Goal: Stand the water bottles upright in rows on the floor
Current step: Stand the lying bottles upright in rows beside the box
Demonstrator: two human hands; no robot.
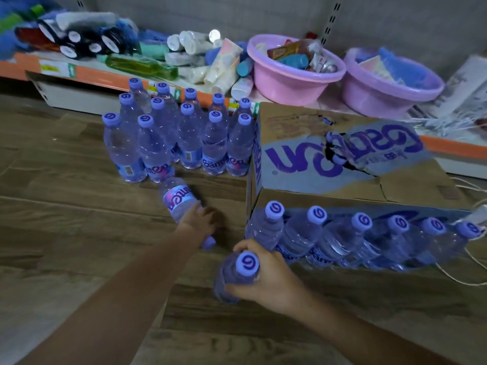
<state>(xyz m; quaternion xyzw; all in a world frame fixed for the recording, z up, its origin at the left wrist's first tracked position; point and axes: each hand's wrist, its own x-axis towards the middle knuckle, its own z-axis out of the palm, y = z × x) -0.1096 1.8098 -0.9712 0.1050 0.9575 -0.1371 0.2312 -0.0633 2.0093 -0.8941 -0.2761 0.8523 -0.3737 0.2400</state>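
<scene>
**Carrying Two Bottles Toward the Rows**

Holding a bottle in each hand, we are midway between the carton and the rows. Nearest us, our right hand (266, 279) curls its fingers (238, 288) round a bottle (234, 277) just below its cap, which points up at us; we judge it freshly drawn from the carton, since the grip sits at the neck where a packed bottle is easiest to seize. Just beyond those fingers, the open carton (342, 164) lies on its side with a row of packed bottles (363, 235) facing outward, caps toward us. Ahead and to the other side, our left hand (201, 219) grips a second bottle (179, 201) round its upper body, tilted base-first toward the floor (66, 219), likely so it can be swung upright. Past that hand, the standing bottles (181, 133) form rows, touching; the tilted bottle's base nearly meets the front row. Farthest off, a low shelf (31, 67) carries pink basins (290, 80) and assorted goods.
</scene>
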